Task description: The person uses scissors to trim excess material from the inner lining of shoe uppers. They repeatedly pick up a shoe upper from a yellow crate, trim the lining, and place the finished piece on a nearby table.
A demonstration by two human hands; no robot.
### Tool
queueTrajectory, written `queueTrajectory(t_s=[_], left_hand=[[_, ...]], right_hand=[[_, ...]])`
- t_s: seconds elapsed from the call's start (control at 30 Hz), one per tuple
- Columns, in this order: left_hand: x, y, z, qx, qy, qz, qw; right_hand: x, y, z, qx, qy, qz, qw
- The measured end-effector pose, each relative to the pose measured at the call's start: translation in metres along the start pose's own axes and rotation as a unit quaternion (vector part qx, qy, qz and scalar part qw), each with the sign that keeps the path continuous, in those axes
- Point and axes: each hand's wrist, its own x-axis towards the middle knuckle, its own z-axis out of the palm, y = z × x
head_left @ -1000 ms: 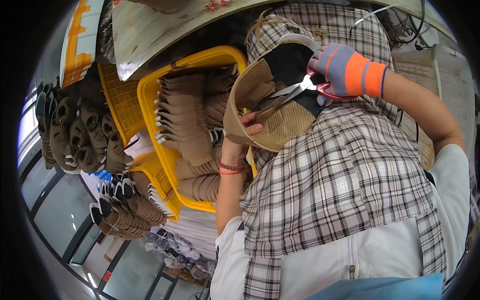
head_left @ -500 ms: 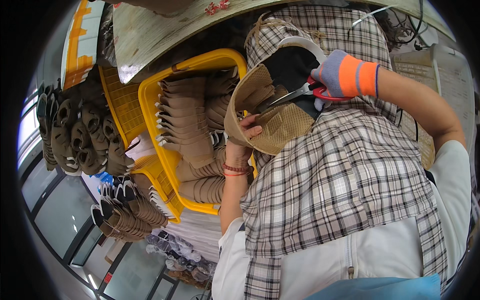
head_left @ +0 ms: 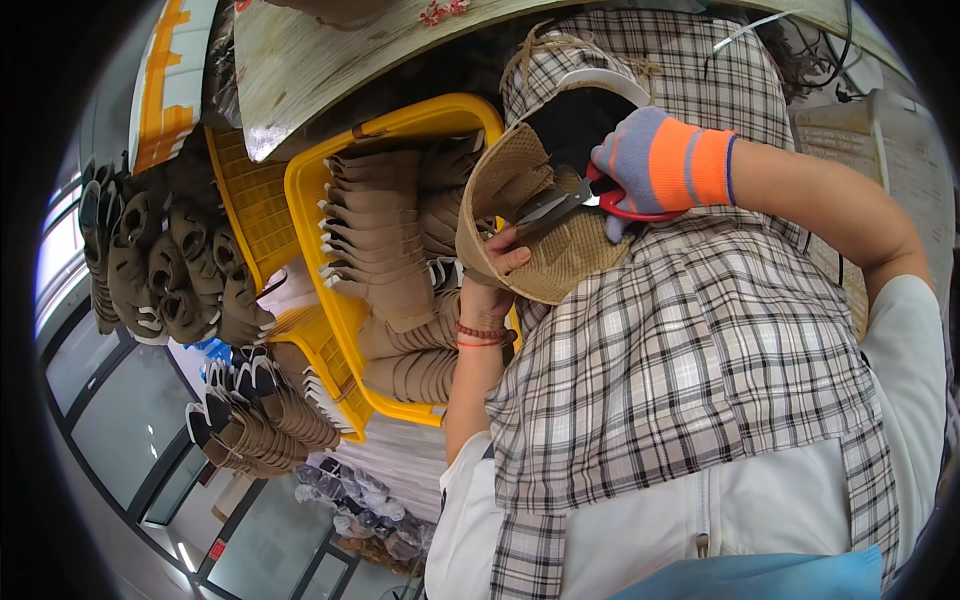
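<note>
A tan shoe upper with a mesh lining, a dark inner part and a white edge lies over my lap. My left hand grips its left side, thumb inside and the other fingers mostly hidden behind it. In a grey and orange glove, my right hand is closed round the red handles of a pair of scissors. The blades point left into the hollow of the upper, close to my left thumb. Whether they touch the lining is hard to make out.
Left of my lap, a yellow basket holds stacked brown shoe uppers. More uppers are bunched farther left. A worn tabletop crosses the top. A pale plastic crate stands at the right.
My right hand has moved left with the scissors, pushing the blades farther into the upper. My left hand keeps its hold. The whole view has shifted slightly.
</note>
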Motion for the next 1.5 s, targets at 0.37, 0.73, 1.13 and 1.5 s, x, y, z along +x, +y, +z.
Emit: queueTrajectory(t_s=[0.37, 0.73, 1.13, 1.5], left_hand=[[0.000, -0.001, -0.004, -0.009, -0.015, 0.001, 1.000], [0.026, 0.004, 0.000, -0.081, -0.071, 0.267, 0.958], [0.049, 0.011, -0.029, -0.121, 0.033, 0.191, 0.974], [0.039, 0.031, 0.008, 0.064, 0.066, 0.240, 0.966]], right_hand=[[-0.004, -0.013, -0.016, -0.007, -0.062, 0.019, 0.998], [0.016, 0.045, -0.025, 0.218, -0.331, 0.017, 0.918], [0.043, 0.027, -0.047, 0.282, -0.403, 0.016, 0.871], [0.040, 0.017, -0.047, 0.261, -0.348, 0.045, 0.899]])
